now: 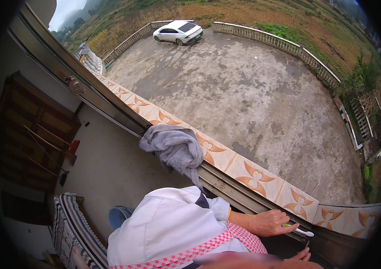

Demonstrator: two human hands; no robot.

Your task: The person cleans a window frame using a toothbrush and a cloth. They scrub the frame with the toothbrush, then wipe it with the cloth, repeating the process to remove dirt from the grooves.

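My left hand (271,223), at the end of a white sleeve, is closed around a slim white-and-green toothbrush (306,233). The brush's white end reaches over the dark metal window track (233,188). Below it, at the lower edge, only the fingers of my right hand (302,255) show. They are bent together beside a thin dark piece (307,244); whether they grip it is hard to make out. A bunched grey towel (175,148) hangs over the track, up and left of my hands.
Flower-patterned tiles (254,177) line the outer sill. Beyond lies a concrete yard (244,98) with a white car (179,32) and a balustrade (284,43). Indoors at left are a blue bucket (118,216), a striped cloth cover (67,224), brooms (70,154) and a wooden cabinet (29,130).
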